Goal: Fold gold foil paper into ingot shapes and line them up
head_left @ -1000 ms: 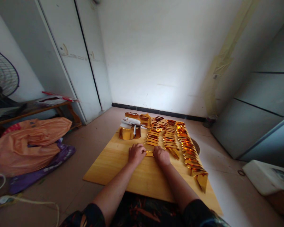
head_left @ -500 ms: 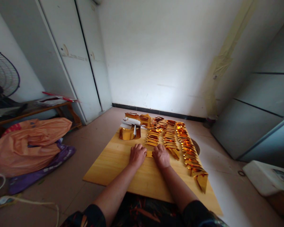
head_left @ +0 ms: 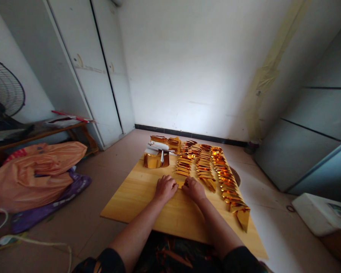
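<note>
Head view: on the desk (head_left: 133,201), one gold foil strip (head_left: 180,185) lies at 3 o'clock from the left hand (head_left: 166,187) and 9 o'clock from the right hand (head_left: 193,188), its long axis seemingly nine-to-three. Both hands, equally near, have curled fingers closed on its ends.

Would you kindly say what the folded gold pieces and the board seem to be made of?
Folded gold pieces: probably foil-faced paper, shiny, with bright glints and crisp creases. Board: apparently wood or wood-look laminate, smooth, showing faint grain.
</note>
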`<state>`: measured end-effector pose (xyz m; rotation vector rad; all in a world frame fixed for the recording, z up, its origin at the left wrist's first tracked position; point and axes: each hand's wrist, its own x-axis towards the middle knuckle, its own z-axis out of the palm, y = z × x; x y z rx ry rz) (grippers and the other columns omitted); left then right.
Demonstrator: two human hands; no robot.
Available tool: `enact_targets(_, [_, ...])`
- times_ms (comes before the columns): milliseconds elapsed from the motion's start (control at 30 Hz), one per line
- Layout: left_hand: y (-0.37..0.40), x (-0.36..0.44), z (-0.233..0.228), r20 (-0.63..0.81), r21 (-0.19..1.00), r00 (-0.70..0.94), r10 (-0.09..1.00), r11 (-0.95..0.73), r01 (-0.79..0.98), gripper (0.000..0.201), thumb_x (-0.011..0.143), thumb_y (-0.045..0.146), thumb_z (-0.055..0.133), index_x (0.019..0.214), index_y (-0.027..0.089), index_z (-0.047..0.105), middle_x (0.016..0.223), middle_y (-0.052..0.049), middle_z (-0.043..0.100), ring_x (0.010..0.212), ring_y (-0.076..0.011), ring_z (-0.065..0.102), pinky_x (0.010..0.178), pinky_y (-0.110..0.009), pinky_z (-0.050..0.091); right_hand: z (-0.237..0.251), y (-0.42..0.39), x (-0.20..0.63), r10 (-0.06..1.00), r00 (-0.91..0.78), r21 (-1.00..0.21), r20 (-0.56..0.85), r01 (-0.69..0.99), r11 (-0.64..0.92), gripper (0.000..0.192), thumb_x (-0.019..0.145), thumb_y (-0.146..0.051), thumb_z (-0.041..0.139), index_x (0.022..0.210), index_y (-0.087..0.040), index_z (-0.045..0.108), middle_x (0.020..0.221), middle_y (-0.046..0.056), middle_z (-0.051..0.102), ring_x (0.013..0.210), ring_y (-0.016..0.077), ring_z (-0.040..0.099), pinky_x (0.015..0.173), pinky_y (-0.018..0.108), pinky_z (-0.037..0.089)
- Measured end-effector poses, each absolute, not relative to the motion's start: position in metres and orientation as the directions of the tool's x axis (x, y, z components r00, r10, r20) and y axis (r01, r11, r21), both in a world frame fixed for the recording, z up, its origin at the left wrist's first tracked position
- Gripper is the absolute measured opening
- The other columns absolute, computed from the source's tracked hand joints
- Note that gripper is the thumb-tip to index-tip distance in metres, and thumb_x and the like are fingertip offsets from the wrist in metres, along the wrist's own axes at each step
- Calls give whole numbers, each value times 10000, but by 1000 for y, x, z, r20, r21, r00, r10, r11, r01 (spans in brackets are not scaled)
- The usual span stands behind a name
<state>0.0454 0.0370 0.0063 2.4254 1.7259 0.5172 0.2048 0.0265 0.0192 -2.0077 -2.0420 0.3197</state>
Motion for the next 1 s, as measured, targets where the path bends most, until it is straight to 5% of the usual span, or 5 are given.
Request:
enact_targets(433, [34,48,5,189,285,232,954,-279,917,138,812,370,614,851,239,627,944,-36,597,976,-217,512,784,-332,355,22,27,195,993,108,-362,-41,925,-116,217,728,-337,647,882,-195,590,930,60,639,819,182,609,616,244,363])
enact_targets(1000, [40,36,-1,139,426,256,957,-291,857,208,818,155,531,920,274,669,1006,-13,613,1016,-184,518,845,-310,367,10,39,226,998,40,-513,-55,856,-62,271,689,-7,546,883,-155,666,835,43,662,771,136,587,645,191,369])
